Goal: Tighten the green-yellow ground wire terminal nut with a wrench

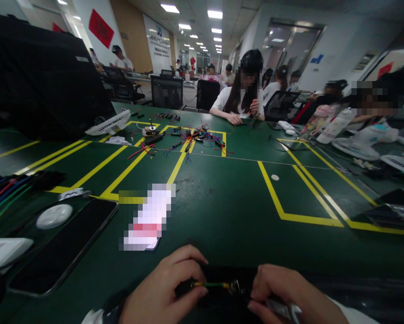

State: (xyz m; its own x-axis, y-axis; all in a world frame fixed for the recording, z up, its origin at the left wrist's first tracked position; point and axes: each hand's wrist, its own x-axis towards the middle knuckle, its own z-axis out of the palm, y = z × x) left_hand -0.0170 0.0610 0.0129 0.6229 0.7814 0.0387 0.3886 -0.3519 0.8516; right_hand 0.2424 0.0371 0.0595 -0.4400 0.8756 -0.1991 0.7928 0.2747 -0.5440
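Near the bottom edge of the view, my left hand (174,285) is closed in a pinch on one end of a short green and yellow wire (213,284). The wire's other end meets a small metallic part (234,287) between the hands. My right hand (283,290) is closed, its fingertips just right of that part. A silvery tool (284,310), partly covered by the fingers, lies in it. Behind the small part the surface is dark, so its details are hard to make out.
A lit phone (151,216) and a dark phone (65,245) lie on the green table (218,193). Farther back are a pile of coloured wires (202,135) and a white fan (109,123). A person (242,90) sits opposite. A white bottle (335,126) stands right.
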